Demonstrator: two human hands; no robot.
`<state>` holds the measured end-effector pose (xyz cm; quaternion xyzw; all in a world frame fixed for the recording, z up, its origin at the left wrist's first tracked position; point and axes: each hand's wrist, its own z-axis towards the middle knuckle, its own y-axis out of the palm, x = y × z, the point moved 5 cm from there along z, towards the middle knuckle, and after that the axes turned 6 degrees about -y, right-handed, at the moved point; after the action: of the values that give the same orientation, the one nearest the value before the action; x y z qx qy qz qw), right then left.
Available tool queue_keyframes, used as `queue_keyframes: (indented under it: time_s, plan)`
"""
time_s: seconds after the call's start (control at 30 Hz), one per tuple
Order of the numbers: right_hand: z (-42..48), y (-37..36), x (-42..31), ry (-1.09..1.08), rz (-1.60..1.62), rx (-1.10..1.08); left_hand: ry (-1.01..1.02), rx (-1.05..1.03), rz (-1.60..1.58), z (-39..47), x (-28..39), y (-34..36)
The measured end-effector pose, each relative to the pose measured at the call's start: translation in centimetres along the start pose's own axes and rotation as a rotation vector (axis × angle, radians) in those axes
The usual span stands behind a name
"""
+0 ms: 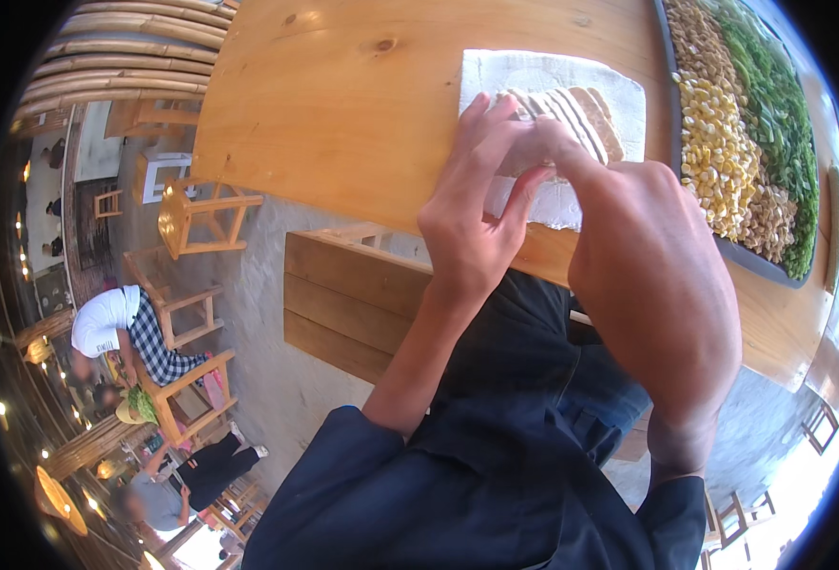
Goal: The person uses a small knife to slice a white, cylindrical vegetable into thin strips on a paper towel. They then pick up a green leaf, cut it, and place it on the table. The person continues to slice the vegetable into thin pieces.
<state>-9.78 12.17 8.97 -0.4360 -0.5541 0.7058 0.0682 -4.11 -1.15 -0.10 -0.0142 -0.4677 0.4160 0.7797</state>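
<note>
A white sheet or slab (555,68), its exact material unclear, lies on the wooden table. On it rests a row of thin, pale round slices (594,114), overlapping one another. My left hand (476,171) reaches over the slab's near left part, its fingertips at the left end of the row and its thumb bent towards my other hand. My right hand (626,185) comes in from the right, with its index finger at the front of the slices. Both hands' fingertips nearly meet there. Whether either one grips a slice is hidden by the fingers.
A dark tray (676,142) of yellow kernels, brown pieces and chopped greens stands at the right of the wooden table (334,92). A wooden bench (348,299) is below the near edge. Stools (206,214) and two people are further left.
</note>
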Motion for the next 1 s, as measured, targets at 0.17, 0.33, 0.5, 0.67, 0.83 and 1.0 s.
queue_keyframes:
  time_s: [0.17,0.33,0.5,0.67,0.83,1.0]
  plan:
    - [-0.3,-0.3,0.0,-0.034,-0.002,0.08,0.012,0.011,0.021,0.0,0.2,-0.1]
    - [-0.8,-0.2,0.2,-0.008,-0.002,0.048,-0.004,0.018,0.02,-0.1,0.1,0.0]
    - [-1.5,-0.2,-0.1,-0.004,0.009,0.083,-0.01,0.02,0.026,-0.1,0.0,-0.1]
    - [-2.1,0.3,-0.3,0.049,0.03,0.065,-0.01,0.0,0.007,0.0,0.0,-0.6]
    - [-4.1,3.0,-1.0,0.094,0.038,0.143,0.062,-0.04,0.051,0.1,-0.5,-1.6]
    - [-4.7,4.1,-0.8,0.107,0.089,0.149,0.05,0.011,0.011,0.3,-1.1,-2.6]
